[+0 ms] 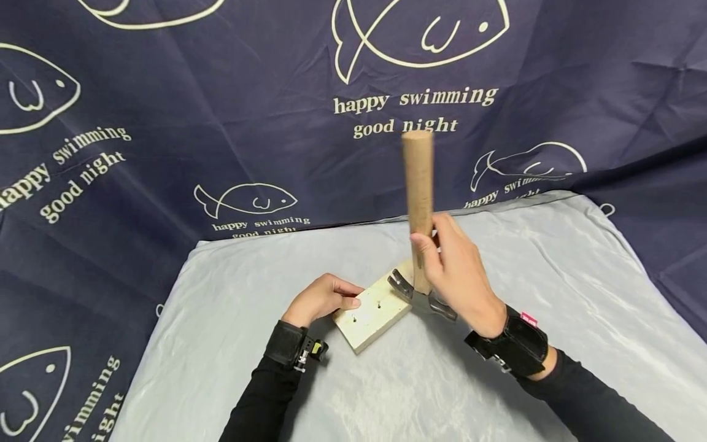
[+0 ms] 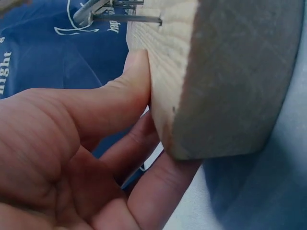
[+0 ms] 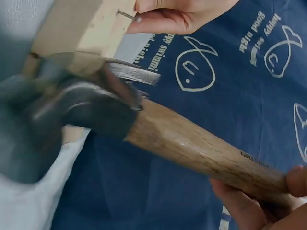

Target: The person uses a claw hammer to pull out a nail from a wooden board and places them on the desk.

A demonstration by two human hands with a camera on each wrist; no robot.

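Observation:
A wooden board (image 1: 367, 322) lies at an angle on the cloth, with nails (image 1: 378, 304) standing in its upper face. My left hand (image 1: 323, 299) grips the board's far left edge, thumb (image 2: 136, 79) on the nailed face and fingers curled at its side. In my right hand (image 1: 461, 273) is a claw hammer (image 1: 421, 202), held by its wooden handle, which points up. Its dark metal head (image 1: 422, 302) is at the bottom, overlapping the board's right part in the head view. The claw points left toward the nails. In the right wrist view the hammer head (image 3: 91, 108) is blurred.
A pale grey cloth (image 1: 221, 344) covers the table. Behind and at the sides hangs a dark blue curtain (image 1: 276, 123) printed with white fish and lettering. Black straps with small cameras sit on both wrists.

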